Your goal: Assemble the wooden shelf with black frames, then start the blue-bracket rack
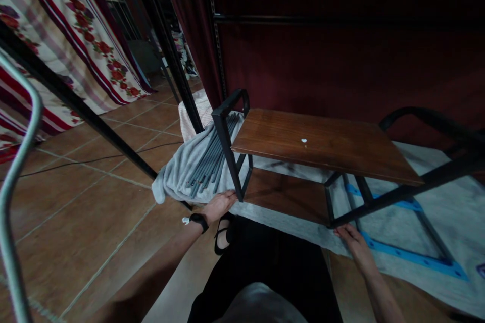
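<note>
A small two-tier shelf rack (326, 144) with brown wooden boards and a black metal frame stands in front of me on a grey cloth. My left hand (220, 206), a black watch on its wrist, grips the foot of the frame's left front leg. At the lower right front corner, my right hand (352, 239) has its fingertips pressed around the frame; part of that grip is hidden. The lower board (284, 194) lies between both hands. A small white spot shows on the upper board.
Several thin grey rods (212, 156) lie on a folded grey towel (172, 176) at the left. A black frame with blue strips (417, 260) rests at the right. Black posts (109, 139) and a bent grey tube (26, 131) cross the left side. A cable (87, 161) runs over the tiles.
</note>
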A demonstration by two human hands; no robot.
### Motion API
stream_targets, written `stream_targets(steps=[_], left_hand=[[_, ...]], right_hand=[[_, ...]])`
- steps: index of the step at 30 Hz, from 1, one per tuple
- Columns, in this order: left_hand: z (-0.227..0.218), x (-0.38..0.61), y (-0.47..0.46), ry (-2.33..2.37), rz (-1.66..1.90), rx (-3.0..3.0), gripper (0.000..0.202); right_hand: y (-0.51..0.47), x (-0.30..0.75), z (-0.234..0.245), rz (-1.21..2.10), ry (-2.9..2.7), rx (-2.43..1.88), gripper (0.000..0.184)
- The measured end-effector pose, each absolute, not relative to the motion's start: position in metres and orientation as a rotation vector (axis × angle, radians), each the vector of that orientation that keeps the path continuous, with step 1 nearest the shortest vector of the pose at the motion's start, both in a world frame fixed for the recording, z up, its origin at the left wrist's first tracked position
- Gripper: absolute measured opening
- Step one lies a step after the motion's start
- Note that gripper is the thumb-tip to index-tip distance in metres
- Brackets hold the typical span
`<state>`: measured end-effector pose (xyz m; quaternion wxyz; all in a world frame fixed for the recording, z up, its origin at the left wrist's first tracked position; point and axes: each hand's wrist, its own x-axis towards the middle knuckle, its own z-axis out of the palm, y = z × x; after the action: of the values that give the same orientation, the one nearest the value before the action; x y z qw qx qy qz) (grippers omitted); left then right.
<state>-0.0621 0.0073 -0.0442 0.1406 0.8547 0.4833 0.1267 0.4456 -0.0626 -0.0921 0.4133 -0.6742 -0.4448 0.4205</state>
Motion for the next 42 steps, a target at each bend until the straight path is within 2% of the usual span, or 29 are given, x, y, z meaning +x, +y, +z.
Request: stream_targets(steps=[11,25,42], left_hand=[[-0.046,-0.063,0.008,1.409,0.342,2.512,0.031],[-0.052,-0.065,0.007,1.403,0.450,2.536,0.032],[-0.056,-0.064,0.008,1.397,0.377,2.606,0.028]], right_hand=[[-0.062,0.445,-0.096,1.079,-1.015,-1.681,0.028],[-0.063,0.447,-0.102,1.066,-1.026,-1.676,0.031],[-0.063,0.444,-0.094,1.047,-1.035,-1.741,0.032]])
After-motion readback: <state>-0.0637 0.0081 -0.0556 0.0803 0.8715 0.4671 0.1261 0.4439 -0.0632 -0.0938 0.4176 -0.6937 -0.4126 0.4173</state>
